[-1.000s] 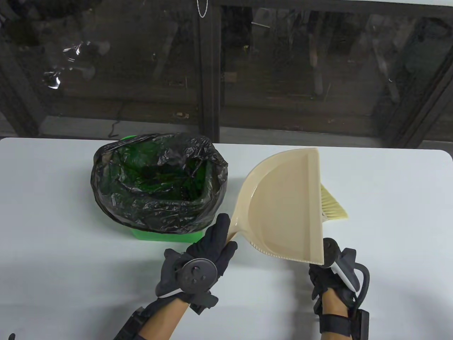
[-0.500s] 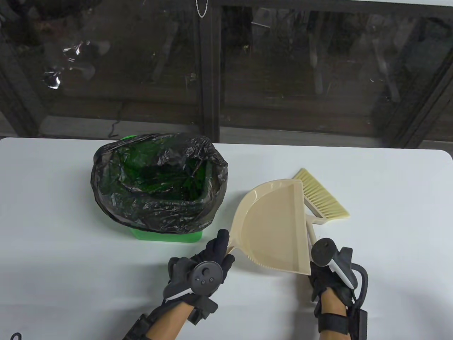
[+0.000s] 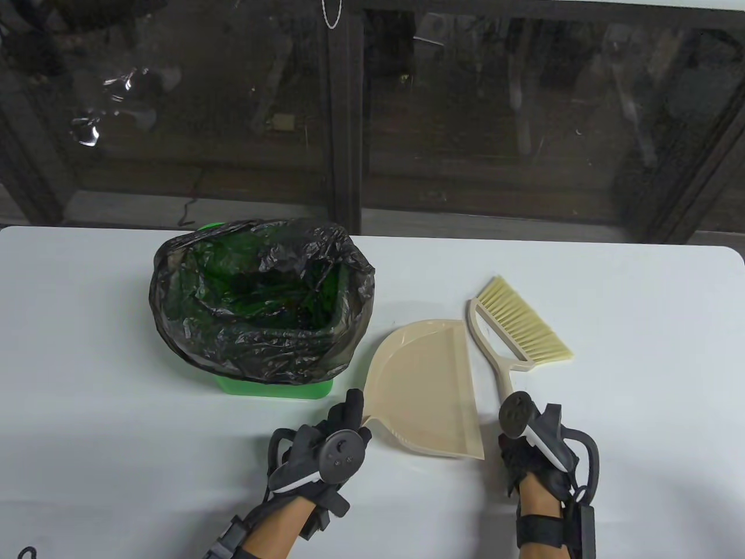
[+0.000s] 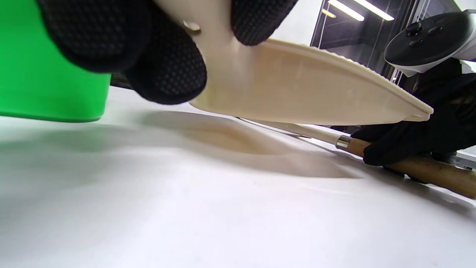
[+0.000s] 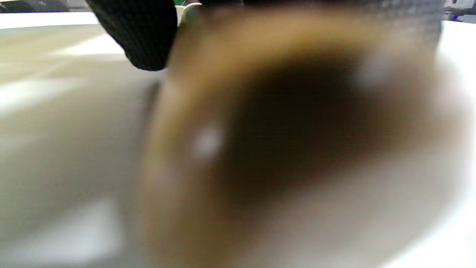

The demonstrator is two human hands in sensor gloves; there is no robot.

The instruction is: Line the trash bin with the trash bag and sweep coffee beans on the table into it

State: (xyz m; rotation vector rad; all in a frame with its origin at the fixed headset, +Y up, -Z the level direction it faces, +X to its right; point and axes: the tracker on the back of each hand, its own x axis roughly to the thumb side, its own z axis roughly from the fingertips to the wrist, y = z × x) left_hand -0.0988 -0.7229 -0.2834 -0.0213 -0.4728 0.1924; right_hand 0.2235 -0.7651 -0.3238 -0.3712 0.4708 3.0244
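Observation:
A green trash bin [image 3: 273,387] lined with a black trash bag [image 3: 256,297] stands at the left of the white table [image 3: 87,361]. My left hand [image 3: 340,422] grips the handle of a beige dustpan [image 3: 428,387], which hangs just above the table beside the bin; the left wrist view shows its underside [image 4: 297,100] off the surface. My right hand [image 3: 518,460] holds the wooden handle [image 4: 420,165] of a beige brush [image 3: 512,332] that lies right of the dustpan. I see no coffee beans in any view. The right wrist view is blurred by the handle end [image 5: 290,134].
A dark glass wall [image 3: 372,116] runs behind the table's far edge. Bare white tabletop stretches to the left of the bin and to the right of the brush.
The dustpan has come down from a raised, tilted pose to nearly flat by the table, moving toward me. The brush, earlier hidden behind it, now shows fully.

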